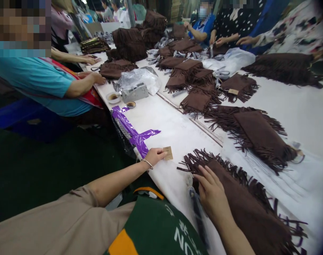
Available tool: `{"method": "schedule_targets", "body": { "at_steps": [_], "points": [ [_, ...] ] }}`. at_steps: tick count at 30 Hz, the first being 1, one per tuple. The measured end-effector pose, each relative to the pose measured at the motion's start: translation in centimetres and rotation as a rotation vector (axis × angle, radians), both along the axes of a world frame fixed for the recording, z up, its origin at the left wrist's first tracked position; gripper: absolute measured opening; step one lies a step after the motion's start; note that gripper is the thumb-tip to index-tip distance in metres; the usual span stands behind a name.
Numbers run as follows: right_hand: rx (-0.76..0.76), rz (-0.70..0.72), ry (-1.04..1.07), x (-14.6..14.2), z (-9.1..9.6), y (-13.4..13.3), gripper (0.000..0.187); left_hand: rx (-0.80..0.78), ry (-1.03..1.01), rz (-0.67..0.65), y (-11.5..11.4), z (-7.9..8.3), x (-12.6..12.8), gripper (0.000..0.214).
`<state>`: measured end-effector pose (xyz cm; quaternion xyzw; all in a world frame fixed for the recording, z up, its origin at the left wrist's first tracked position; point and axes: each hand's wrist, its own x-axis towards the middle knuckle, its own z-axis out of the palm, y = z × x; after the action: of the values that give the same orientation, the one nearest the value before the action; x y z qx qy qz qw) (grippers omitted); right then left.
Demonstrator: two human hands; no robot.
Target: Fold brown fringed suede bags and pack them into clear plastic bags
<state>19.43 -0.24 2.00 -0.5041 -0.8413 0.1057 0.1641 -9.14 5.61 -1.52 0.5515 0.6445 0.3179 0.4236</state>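
My left hand [154, 157] pinches a small tan paper tag [168, 153] between thumb and fingers, just over the white table [161, 117] near its edge. Over the near corner of a dark brown fringed bag [246, 202], my right hand [213, 189] has its fingers stretched out and slightly apart. Nothing shows in its grasp. The bag lies flat, its fringe spread towards my left hand. Beside my right wrist, clear plastic with something dark in it [195, 205] hangs along the table edge.
More brown fringed bags [262, 134] lie across the table, some in tall stacks [129, 44]. Purple tape [137, 138] runs along the left edge. A tape dispenser [136, 92] and tape rolls [113, 97] stand near a person in turquoise [39, 81]. Several other people work opposite.
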Motion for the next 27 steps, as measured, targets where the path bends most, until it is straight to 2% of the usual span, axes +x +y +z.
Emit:
{"method": "schedule_targets", "body": {
  "at_steps": [4,7,10,12,15,17,19,21,24,27],
  "points": [
    [-0.118,0.012,-0.169,-2.0,-1.0,3.2,0.044,0.003,-0.094,0.044,-0.5,0.2,0.3,0.039],
    [-0.121,-0.032,-0.134,-1.9,-2.2,3.7,0.057,-0.004,-0.151,0.054,-1.5,0.6,0.0,0.038],
    [-0.140,-0.065,-0.005,-1.3,-2.6,3.4,0.056,-0.025,-0.187,0.063,-2.8,1.1,-0.6,0.036],
    [-0.164,-0.079,0.148,-1.0,-2.0,2.9,0.049,-0.018,-0.191,0.068,-3.5,1.8,-0.7,0.035],
    [-0.195,-0.171,0.420,-0.9,-0.3,1.8,0.040,0.149,-0.128,0.015,-3.9,3.8,0.1,0.030],
    [-0.245,-0.303,0.594,-0.6,0.8,0.6,0.038,0.372,-0.070,-0.115,-3.6,5.5,1.8,0.025],
    [-0.307,-0.474,0.766,0.0,1.7,-0.9,0.040,0.598,-0.016,-0.335,-3.0,7.0,4.6,0.022],
    [-0.311,-0.652,0.889,1.0,2.4,-2.4,0.042,0.774,0.080,-0.565,-2.5,7.7,8.3,0.023],
    [-0.197,-0.870,0.906,2.9,3.0,-4.5,0.043,0.918,0.337,-0.788,-2.7,6.6,13.8,0.028],
    [-0.052,-0.950,0.776,4.6,3.1,-6.3,0.042,0.920,0.528,-0.934,-4.2,3.8,17.2,0.027]
  ]
}}
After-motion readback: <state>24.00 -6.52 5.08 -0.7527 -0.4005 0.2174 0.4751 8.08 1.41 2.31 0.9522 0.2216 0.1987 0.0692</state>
